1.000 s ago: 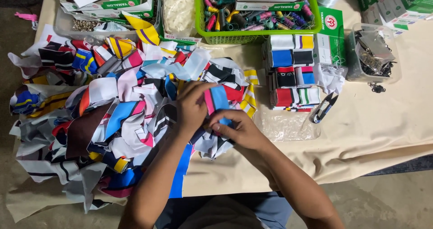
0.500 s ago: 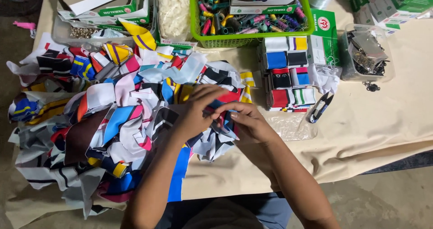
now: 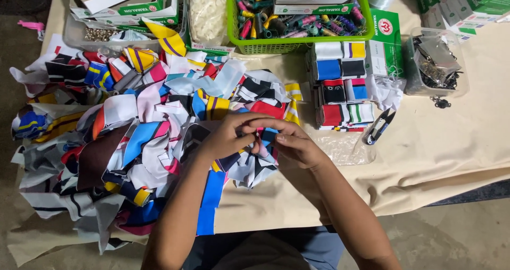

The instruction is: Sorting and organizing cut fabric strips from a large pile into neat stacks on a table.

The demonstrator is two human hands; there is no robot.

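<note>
I'm pinching a small cloth strip [image 3: 262, 142] with both left hand [image 3: 229, 137] and right hand [image 3: 294, 145]; light, floppy, so I'm gripping the edges.

Head camera looks steeply down, close over the table [image 3: 457, 158].

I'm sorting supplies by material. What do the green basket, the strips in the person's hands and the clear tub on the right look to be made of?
Green basket: moulded plastic, judging by its glossy lattice wall. Strips, held by left hand and right hand: soft printed fabric, matte, folding limply. Clear tub: see-through plastic, probably rigid.
</note>
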